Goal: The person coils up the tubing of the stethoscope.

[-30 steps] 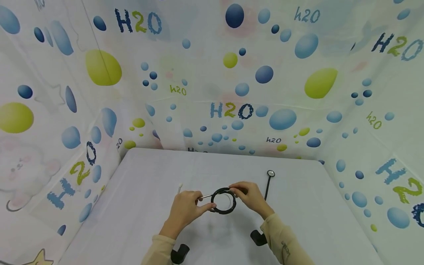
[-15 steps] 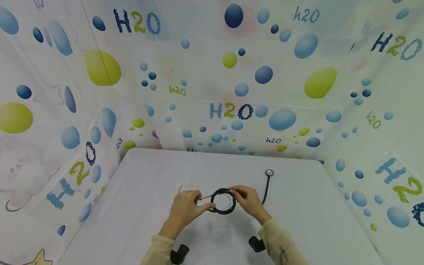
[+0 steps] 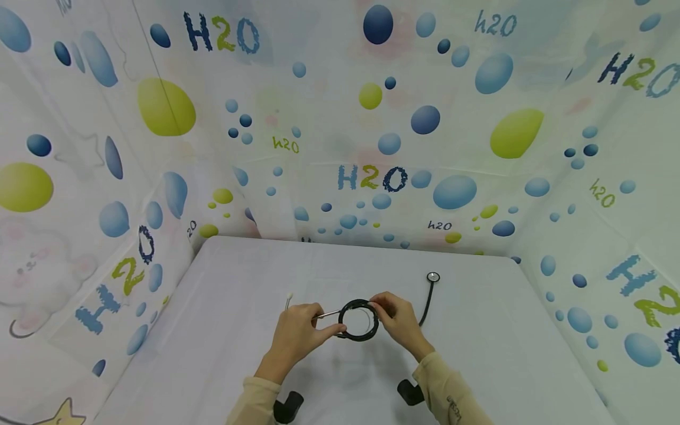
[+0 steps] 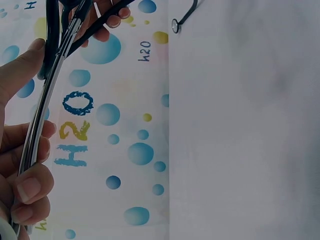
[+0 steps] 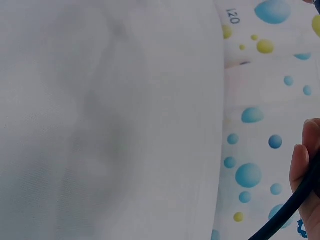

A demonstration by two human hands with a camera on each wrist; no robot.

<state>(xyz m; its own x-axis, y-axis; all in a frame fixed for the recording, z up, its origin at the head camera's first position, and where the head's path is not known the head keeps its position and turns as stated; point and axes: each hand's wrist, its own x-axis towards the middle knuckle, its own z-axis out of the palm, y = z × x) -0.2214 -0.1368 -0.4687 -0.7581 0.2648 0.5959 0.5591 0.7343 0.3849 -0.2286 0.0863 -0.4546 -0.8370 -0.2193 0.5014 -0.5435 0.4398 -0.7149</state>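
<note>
A stethoscope is held up over the table, its black tubing [image 3: 358, 338] wound into a round coil between the hands. My left hand [image 3: 296, 334] grips its metal ear tubes [image 4: 41, 107], with the thumb against the coil's left side. A pale ear tip [image 3: 289, 296] sticks up behind that hand. My right hand [image 3: 399, 321] pinches the coil at its upper right. From behind the right hand a length of tubing runs away to the round chest piece [image 3: 433, 277]. In the right wrist view, black tubing [image 5: 287, 212] crosses the right fingers [image 5: 300, 162].
The white table [image 3: 239, 277] spreads under both arms. A printed curtain [image 3: 319, 118] with drops and lettering closes off the back and sides. Black wrist-worn devices [image 3: 289, 407] sit at both cuffs.
The right hand and forearm have shifted slightly left. The tubing toward the chest piece now bends in a curve and shows more of its length. The left hand keeps its grip.
</note>
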